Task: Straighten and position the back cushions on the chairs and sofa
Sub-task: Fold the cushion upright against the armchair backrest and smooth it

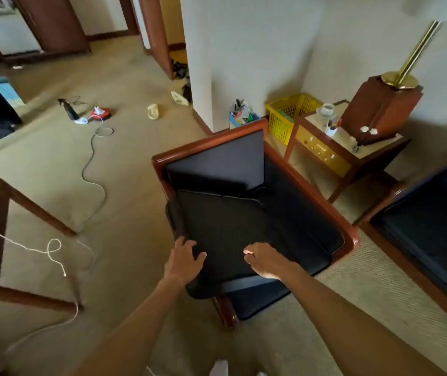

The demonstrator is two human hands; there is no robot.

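Head view: dark cushion (233,234) lies flat on armchair (257,126) seat. Left hand (183,257) and right hand (264,260) rest spread on near edge, nothing gripped. Both near corners should be taken, cushion stood squarely against backrest.

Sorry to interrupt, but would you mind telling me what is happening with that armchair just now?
A person is leaning over a wooden-framed armchair with both bare hands on a dark cushion lying flat across its seat. The left hand rests near the cushion's front left corner, and the right hand presses on its front edge. The cushion is not yet stood against the chair's back.
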